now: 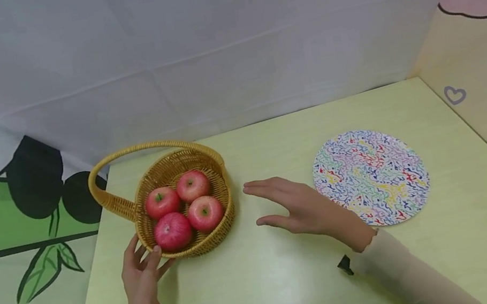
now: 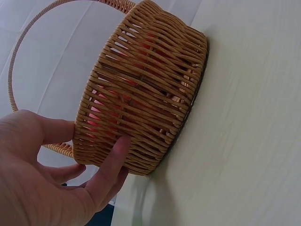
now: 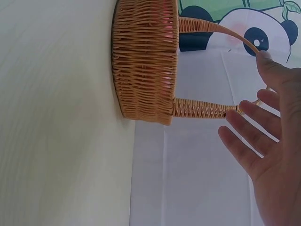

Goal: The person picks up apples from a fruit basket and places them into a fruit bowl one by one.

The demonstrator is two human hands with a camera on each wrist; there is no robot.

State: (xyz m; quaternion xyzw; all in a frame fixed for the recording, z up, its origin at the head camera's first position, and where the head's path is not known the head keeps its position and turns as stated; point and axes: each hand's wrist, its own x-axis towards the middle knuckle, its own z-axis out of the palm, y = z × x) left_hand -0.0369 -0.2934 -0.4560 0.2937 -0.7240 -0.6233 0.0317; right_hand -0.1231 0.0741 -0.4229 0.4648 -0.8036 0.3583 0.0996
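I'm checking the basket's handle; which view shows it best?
Head view: the whole handle shows. The left wrist view crops it, the left hand hiding part; in the right wrist view, the right hand overlaps it.

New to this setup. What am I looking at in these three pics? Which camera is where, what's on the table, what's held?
No robot here: these are a person's two bare hands. The widest picture comes from a camera worn on the head, looking forward and down. The other two come from cameras on the left and right wrists, so the scene looks turned sideways.

On the table are a wicker basket with a tall handle and a round, colourfully patterned disc. Inside the basket sit three red apples and a darker reddish round item.

The left hand grips the basket's near-left rim. The right hand holds nothing.
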